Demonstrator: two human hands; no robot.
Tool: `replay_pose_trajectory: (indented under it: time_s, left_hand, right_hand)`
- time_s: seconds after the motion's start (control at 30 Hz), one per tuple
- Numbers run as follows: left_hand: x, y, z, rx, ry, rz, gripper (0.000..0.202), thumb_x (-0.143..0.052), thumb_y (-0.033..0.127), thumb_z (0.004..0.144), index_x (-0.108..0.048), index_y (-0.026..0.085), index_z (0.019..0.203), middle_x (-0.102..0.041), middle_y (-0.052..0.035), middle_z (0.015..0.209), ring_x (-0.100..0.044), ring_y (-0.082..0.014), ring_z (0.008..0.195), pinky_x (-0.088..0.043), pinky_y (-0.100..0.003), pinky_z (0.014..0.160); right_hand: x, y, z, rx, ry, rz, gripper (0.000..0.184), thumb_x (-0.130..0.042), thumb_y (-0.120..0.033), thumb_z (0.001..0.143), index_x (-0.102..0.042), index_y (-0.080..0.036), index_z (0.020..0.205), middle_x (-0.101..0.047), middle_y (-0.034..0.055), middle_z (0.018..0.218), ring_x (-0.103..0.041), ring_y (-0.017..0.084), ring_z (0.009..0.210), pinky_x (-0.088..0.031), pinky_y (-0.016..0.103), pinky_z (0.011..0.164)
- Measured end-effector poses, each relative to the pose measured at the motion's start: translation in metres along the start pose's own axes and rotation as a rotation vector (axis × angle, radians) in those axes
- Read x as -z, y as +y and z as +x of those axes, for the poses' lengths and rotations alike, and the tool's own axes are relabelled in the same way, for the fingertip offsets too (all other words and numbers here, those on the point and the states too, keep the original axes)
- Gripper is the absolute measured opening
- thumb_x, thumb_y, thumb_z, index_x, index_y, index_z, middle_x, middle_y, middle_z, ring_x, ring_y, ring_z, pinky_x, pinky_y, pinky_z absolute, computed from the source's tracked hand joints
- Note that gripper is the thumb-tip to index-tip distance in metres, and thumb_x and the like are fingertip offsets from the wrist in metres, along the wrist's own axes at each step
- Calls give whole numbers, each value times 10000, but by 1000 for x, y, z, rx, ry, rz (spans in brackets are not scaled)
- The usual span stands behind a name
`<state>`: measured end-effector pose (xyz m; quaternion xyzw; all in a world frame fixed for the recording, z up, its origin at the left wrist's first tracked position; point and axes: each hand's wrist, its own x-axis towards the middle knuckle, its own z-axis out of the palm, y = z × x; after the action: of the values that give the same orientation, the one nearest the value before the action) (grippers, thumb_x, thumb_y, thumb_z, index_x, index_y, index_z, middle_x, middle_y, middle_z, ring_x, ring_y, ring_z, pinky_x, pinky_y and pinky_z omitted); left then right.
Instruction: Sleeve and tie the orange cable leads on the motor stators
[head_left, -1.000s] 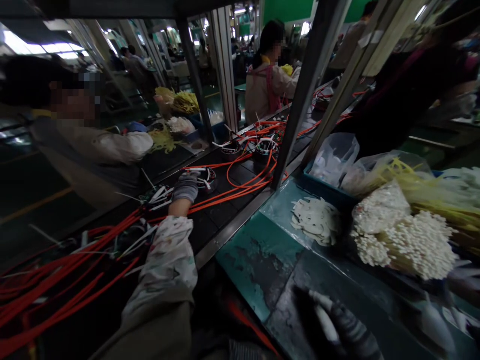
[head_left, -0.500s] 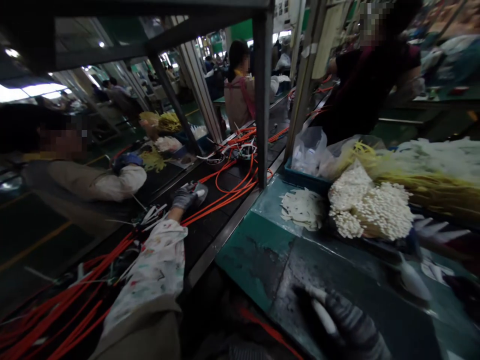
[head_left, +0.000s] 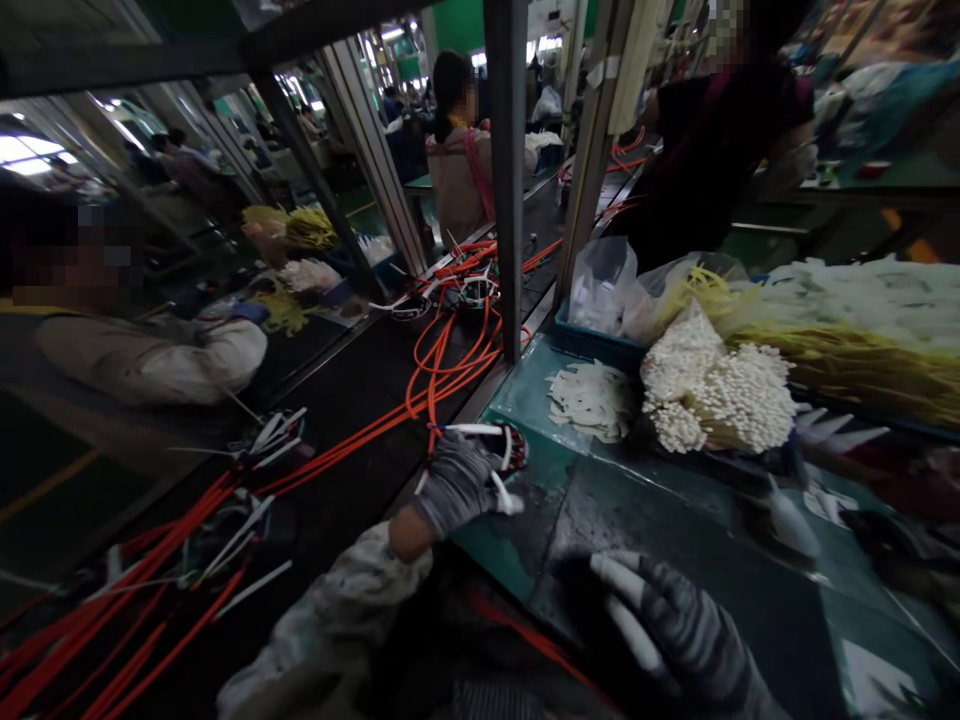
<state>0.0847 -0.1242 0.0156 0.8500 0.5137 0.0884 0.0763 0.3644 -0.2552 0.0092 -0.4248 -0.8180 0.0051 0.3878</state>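
Observation:
My left hand, in a grey knit glove, grips a small dark ring-shaped motor stator with reddish windings and white sleeves. Its orange lead wires trail back over the black conveyor. The hand is at the near rail, by the left edge of the green work surface. My right hand, in a striped glove with white-covered fingertips, hovers low over the dark mat. Its fingers are stretched and apart, with nothing visible in them.
More orange-wired parts lie along the conveyor. White flat strips, a bundle of white-tipped pieces and yellow tubing sit to the right. A metal post rises ahead. A co-worker's sleeve is at left.
My left hand has come from the conveyor toward me and right, bringing the stator to the work surface. The orange leads shifted with it. My right hand stays about where it was.

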Motion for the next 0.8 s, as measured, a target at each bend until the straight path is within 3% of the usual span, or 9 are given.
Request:
replay_pose_trajectory:
  time_s: [0.1, 0.17, 0.3, 0.33, 0.4, 0.5, 0.63, 0.7, 0.8]
  left_hand:
    - [-7, 29, -4, -119, -188, 21, 312, -889, 403, 801, -818, 184, 1012, -825, -162, 995, -769, -428, 1034, -534, -681, 1082]
    - [6, 29, -8, -188, -242, -25, 262, -790, 330, 887, -799, 205, 1117, -826, -140, 1089, -767, -390, 1103, -548, -620, 1110]
    - [54, -27, 9, -155, -74, -207, 434, -456, 90, 987, -720, 224, 1304, -738, -82, 1418, -689, -226, 1332, -508, -387, 1197]
    - [63, -46, 19, -84, -15, -114, 495, -459, 38, 952, -700, 210, 1348, -663, -96, 1535, -594, -251, 1463, -420, -436, 1279]
    - [72, -84, 41, -70, -152, 116, 560, -591, -18, 841, -691, 188, 1353, -503, -117, 1691, -354, -370, 1633, -196, -621, 1354]
    - [64, -124, 58, -124, -282, 161, 536, -712, -52, 765, -707, 131, 1268, -563, -100, 1642, -361, -391, 1616, -114, -667, 1340]
    - [51, -145, 46, -157, -315, 180, 342, -669, 34, 938, -662, 65, 1279, -669, -88, 1503, -447, -281, 1553, -135, -548, 1358]
    - [51, -148, 31, -157, -341, 193, 269, -660, 27, 947, -676, 63, 1212, -744, -68, 1338, -552, -236, 1436, -225, -470, 1342]
    - [53, -143, 3, -147, -416, 202, 109, -795, 113, 881, -712, 115, 951, -786, -57, 1018, -695, -226, 1112, -467, -356, 1151]
  right_hand:
    - [0, 1, 18, 23, 8, -37, 327, -572, -186, 1044, -728, -216, 1329, -810, 96, 1215, -793, 220, 1100, -663, 312, 959]
    - [-6, 0, 35, 35, -8, -44, 380, -591, -227, 1037, -682, -211, 1406, -764, 124, 1338, -736, 267, 1237, -626, 419, 1067]
    - [-21, -18, 70, 102, -28, 45, 459, -615, -272, 1038, -594, -174, 1487, -761, 145, 1329, -710, 301, 1259, -562, 524, 1149]
    - [-23, -27, 75, 134, -59, 121, 441, -604, -264, 1046, -591, -181, 1479, -783, 123, 1270, -736, 274, 1194, -587, 478, 1119]
    - [-31, -47, 78, 167, -189, 337, 420, -588, -267, 1067, -581, -199, 1482, -801, 80, 1216, -768, 207, 1094, -627, 341, 1042]
    - [-57, -69, 62, 94, -376, 590, 561, -638, -378, 1061, -521, -189, 1577, -747, 100, 1399, -743, 207, 1248, -612, 279, 1086]
    - [-112, -60, 32, -112, -407, 539, 583, -629, -358, 1057, -531, -201, 1610, -554, 168, 1645, -574, 300, 1503, -528, 468, 1224]
    - [-128, -48, 25, -168, -365, 472, 587, -601, -294, 1059, -513, -202, 1632, -531, 178, 1662, -550, 306, 1524, -512, 505, 1234]
    - [-122, -32, 28, -167, -280, 396, 614, -617, -265, 1046, -499, -207, 1646, -631, 159, 1574, -639, 296, 1437, -563, 484, 1187]
